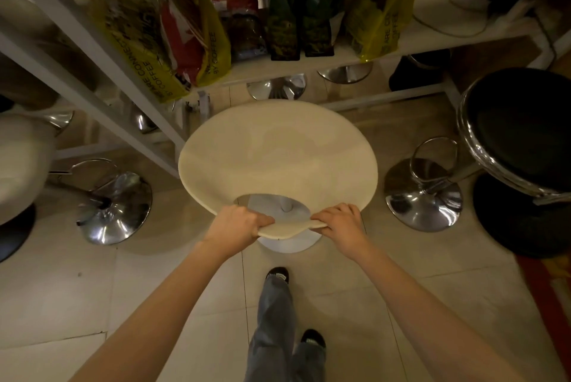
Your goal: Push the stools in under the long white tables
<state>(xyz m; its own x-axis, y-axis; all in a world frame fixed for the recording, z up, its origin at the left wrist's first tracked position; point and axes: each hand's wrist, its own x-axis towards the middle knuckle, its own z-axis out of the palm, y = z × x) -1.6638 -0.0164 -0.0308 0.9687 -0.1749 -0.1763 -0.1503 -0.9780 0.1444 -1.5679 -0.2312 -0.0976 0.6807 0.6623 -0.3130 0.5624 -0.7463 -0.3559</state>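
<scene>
We grip the cream, round-seated stool with a low curved backrest [278,153] by the near edge of that backrest. Our left hand [239,222] is curled tight around the rim left of the cut-out, our right hand [340,221] wrapped over it on the right. The stool stands on the pale tiled floor [92,289], its far edge just at the front of the long white worktop [309,65], which carries yellow plastic bags [139,42] and dark coffee pouches [296,11]. A black-seated chrome stool [522,131] stands to the right, with a chrome base [423,193] near it, and a white stool [21,162] to the left.
</scene>
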